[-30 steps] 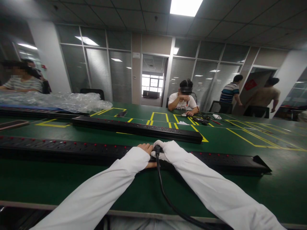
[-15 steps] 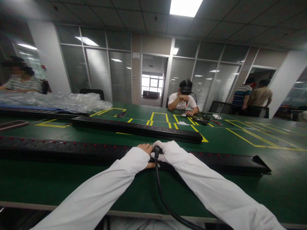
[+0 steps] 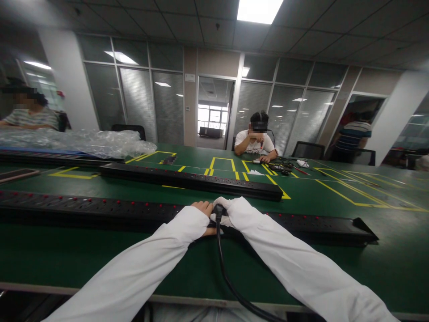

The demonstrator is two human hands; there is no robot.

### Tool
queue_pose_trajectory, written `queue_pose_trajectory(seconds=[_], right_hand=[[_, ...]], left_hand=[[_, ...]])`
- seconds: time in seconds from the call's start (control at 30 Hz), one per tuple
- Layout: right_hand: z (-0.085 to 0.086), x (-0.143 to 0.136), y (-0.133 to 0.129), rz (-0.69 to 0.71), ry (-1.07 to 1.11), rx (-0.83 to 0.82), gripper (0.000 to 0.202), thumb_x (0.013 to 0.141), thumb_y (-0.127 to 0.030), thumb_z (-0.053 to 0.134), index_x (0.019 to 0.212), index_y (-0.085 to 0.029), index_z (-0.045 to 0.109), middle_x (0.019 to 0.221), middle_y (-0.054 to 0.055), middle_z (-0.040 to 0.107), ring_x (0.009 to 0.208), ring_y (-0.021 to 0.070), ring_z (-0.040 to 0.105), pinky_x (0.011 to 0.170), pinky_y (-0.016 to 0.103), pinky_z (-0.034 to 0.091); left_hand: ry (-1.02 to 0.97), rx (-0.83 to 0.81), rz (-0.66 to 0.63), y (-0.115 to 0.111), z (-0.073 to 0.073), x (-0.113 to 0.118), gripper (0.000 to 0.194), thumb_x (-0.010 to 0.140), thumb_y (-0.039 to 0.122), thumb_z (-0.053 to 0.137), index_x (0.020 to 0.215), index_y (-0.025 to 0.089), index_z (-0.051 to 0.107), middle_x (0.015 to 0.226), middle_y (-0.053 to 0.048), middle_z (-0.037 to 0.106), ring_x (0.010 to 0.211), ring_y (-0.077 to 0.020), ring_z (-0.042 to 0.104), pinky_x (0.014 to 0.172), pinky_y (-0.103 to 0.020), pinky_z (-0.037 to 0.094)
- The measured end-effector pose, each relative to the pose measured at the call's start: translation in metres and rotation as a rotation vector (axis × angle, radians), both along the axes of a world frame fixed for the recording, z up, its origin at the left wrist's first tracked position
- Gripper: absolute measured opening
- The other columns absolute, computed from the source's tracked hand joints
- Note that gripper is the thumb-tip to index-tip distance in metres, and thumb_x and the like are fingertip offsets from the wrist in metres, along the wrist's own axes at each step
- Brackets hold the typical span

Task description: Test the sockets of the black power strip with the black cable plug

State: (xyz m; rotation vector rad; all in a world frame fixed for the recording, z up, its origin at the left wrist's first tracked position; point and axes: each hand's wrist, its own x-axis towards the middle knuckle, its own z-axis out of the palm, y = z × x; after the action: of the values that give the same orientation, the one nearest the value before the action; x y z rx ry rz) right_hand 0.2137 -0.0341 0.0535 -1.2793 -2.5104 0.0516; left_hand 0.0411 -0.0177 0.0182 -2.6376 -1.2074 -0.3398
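Note:
Across the green table lies a long black power strip [image 3: 134, 212] with a row of red dots along it. My left hand [image 3: 203, 208], bare, is wrapped over the strip, its thumb along the near side. My right hand [image 3: 224, 202], in a white glove, is closed around a black power plug [image 3: 219, 211] at the strip's top face. From the plug a thick black cable [image 3: 224, 264] hangs over the table's front edge. Whether the plug's pins sit in a socket is hidden by the hands.
Behind lies a second black power strip [image 3: 191, 180]. Clear plastic wrap [image 3: 87, 142] and a phone [image 3: 18, 175] are at the left. Yellow tape outlines [image 3: 223, 158] mark the green table [image 3: 395, 250]. A co-worker [image 3: 256, 138] sits opposite, near tangled cables [image 3: 281, 167].
My hands, the plug and the strip have stayed in place. In the right background, the two standing people have shifted towards the doorway, one now mostly hidden.

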Motion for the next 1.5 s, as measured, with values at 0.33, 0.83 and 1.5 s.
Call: queue_pose_trajectory(seconds=[0.33,0.83,1.5], right_hand=[[-0.003,0.000,0.004,-0.021,0.015,-0.053,0.039,0.071,-0.052,0.043,0.101,-0.027,0.046,0.073,-0.002,0.055,0.060,0.0065,0.049,0.053,0.015,0.030],[-0.002,-0.001,0.005,-0.051,-0.018,-0.066,0.043,0.070,-0.054,0.044,0.102,-0.026,0.046,0.071,-0.002,0.055,0.057,0.0058,0.047,0.052,0.015,0.028],[0.003,-0.001,-0.003,0.014,-0.029,0.012,0.040,0.073,-0.050,0.043,0.104,-0.025,0.044,0.075,-0.001,0.056,0.062,0.0075,0.051,0.055,0.015,0.031]], left_hand=[[-0.009,-0.019,-0.001,-0.002,0.002,-0.001,0.060,0.061,0.066,0.042,0.094,0.016,0.046,0.085,-0.008,0.053,0.081,-0.0249,0.051,0.070,-0.035,0.039],[-0.011,0.009,0.001,-0.001,0.000,-0.001,0.059,0.062,0.066,0.041,0.092,0.016,0.047,0.084,-0.008,0.053,0.080,-0.0245,0.051,0.070,-0.035,0.039],[0.004,-0.036,0.006,-0.003,0.005,-0.001,0.062,0.060,0.069,0.041,0.093,0.017,0.046,0.085,-0.008,0.053,0.083,-0.0259,0.051,0.070,-0.035,0.038]])
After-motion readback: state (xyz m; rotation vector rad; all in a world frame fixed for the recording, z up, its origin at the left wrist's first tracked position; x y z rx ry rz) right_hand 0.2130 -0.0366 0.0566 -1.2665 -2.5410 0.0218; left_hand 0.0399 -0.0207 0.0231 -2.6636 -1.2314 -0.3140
